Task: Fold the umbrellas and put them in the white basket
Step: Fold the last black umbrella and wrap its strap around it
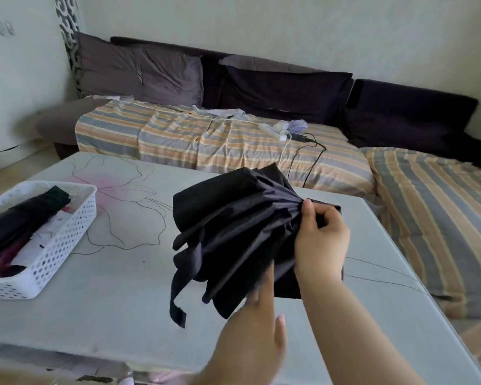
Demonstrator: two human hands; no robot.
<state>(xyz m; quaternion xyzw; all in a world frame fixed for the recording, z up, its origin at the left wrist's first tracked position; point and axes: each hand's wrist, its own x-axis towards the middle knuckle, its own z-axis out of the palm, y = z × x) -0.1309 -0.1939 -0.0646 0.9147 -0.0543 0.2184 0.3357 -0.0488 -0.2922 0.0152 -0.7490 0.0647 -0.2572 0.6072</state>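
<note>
A low table [117, 287] with a pale flower drawing is seen in front of a sofa [233, 145] that is covered with striped sheets. All places below are given relative to this table. A white basket [64, 245] is placed on its left part; a folded black umbrella [20, 220] and some white and pink things are already lying inside it. Above the middle of the table, toward its right side, another black umbrella [233, 232] is held in the air. Its canopy is collapsed but not yet wrapped: the fabric panels are hanging loose, and a closing strap [178, 309] is dangling down toward the table surface.

Some risks are judged from this state. If the folds are not gathered evenly, a thick bundle may be made, and the strap may not reach around it. The loose fabric may also slip out of the fingers while it is turned. A badly wrapped umbrella could be hard to fit beside the one already in the basket.

The right hand [321, 240] is curled, and the gathered top of the canopy is pinched by its fingers. The left hand [261, 323] is kept below the canopy with its fingers rather straight, reaching under the hanging folds; it is blurred, so it cannot be told if fabric is gripped.
</note>
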